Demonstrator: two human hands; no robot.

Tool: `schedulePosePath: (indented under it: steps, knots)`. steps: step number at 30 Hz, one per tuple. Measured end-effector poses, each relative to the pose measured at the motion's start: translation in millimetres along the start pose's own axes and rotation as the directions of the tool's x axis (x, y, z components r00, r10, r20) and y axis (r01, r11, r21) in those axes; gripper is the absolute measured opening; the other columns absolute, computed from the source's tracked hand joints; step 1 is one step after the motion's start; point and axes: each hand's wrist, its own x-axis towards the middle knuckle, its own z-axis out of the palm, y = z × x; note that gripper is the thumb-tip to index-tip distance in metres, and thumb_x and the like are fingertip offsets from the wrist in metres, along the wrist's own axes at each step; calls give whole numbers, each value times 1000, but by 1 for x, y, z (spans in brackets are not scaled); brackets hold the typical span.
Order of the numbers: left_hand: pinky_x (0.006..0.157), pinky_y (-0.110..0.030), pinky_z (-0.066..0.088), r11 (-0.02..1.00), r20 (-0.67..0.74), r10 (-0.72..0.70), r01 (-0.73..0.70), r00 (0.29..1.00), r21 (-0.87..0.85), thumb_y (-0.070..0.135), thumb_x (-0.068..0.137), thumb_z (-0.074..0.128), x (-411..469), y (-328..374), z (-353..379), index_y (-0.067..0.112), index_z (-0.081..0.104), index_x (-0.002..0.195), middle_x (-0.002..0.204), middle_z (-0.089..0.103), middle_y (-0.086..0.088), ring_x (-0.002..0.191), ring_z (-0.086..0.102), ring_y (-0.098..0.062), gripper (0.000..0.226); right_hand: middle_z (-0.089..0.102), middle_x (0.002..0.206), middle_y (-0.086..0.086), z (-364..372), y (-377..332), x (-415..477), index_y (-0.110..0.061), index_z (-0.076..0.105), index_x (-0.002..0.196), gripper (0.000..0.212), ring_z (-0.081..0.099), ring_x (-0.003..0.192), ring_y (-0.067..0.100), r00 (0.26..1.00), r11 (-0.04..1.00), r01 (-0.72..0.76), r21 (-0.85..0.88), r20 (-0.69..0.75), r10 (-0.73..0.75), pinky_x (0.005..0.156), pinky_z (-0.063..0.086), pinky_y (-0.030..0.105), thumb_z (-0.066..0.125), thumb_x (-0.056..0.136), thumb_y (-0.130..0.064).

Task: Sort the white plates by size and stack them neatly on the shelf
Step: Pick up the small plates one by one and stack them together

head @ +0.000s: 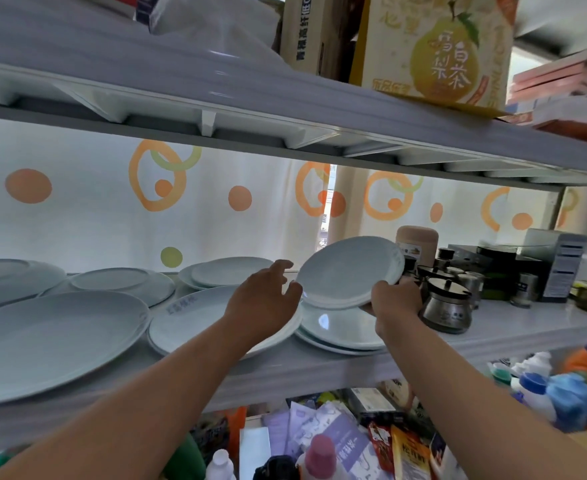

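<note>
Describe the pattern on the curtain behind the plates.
White curtain with orange dots and rings plus some yellow-green ones; head view.

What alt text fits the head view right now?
The right hand holds a small stack of white plates tilted above another plate stack on the shelf, while the open left hand reaches toward it. More white plates lie to the left.

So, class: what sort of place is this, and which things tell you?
Probably a home storeroom or pantry: open white shelves crowded with plates, metal pots and a drinks carton, a curtain hanging behind.
</note>
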Motion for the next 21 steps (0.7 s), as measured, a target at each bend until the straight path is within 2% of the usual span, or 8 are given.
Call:
schedulePosePath:
  steps: [3,6,9,11,14,17,19,21]
  knots:
    - [97,-32,39,1000,-12,-6,6,1000,1,35,93,42,-2,3,-4,27,41,136,130,60,0,121,53,-20,45,54,121,21,-6,8,-2,3,49,124,39,59,90,33,999,999,-36,-1,19,36,74,57,48,44,85,5]
    - [96,-33,40,1000,-25,-10,10,1000,15,35,92,42,-2,4,-8,26,41,136,130,60,0,121,53,-21,45,56,116,20,-11,13,-2,3,51,120,32,60,89,33,998,997,-54,-60,14,55,75,55,40,49,88,-1]
    - [93,-31,38,999,-24,-14,15,1000,31,35,92,43,-1,5,-11,25,42,136,131,59,-1,122,52,-21,45,55,116,17,-11,16,1,-2,48,125,41,59,102,38,997,994,-64,-92,38,68,79,56,52,49,85,4]
    - [93,-30,37,998,-24,-22,23,999,50,35,92,44,0,7,-14,24,41,137,132,58,-1,123,51,-21,46,54,124,18,-10,17,3,-6,45,128,48,57,107,38,999,971,33,-239,31,-27,81,56,52,51,81,0]
    - [94,-30,37,997,-22,-32,34,999,74,35,92,45,4,10,-19,22,41,137,133,57,-2,125,50,-22,47,55,123,16,-14,14,1,-5,47,128,46,63,100,36,987,898,149,-415,120,-108,85,55,47,53,83,-5]
    - [93,-30,37,996,-19,-51,52,999,77,35,91,45,7,9,-20,23,43,135,133,59,-1,124,50,-22,46,63,93,11,-21,11,-2,0,57,104,23,69,74,34,965,787,245,-566,220,-142,78,57,45,55,84,-12]
    - [92,-30,37,994,-19,-54,56,998,89,35,91,44,7,9,-21,23,44,135,132,59,-1,123,50,-22,45,67,87,17,-25,10,-3,3,61,92,25,67,81,35,942,666,334,-667,259,-213,75,55,43,59,83,-21]
    - [92,-29,36,993,-25,-49,51,999,102,35,91,44,6,7,-21,22,44,134,132,59,-1,123,50,-22,45,65,80,13,-27,9,-3,1,64,89,28,63,81,30,923,571,384,-725,279,-265,64,46,32,61,83,-25]
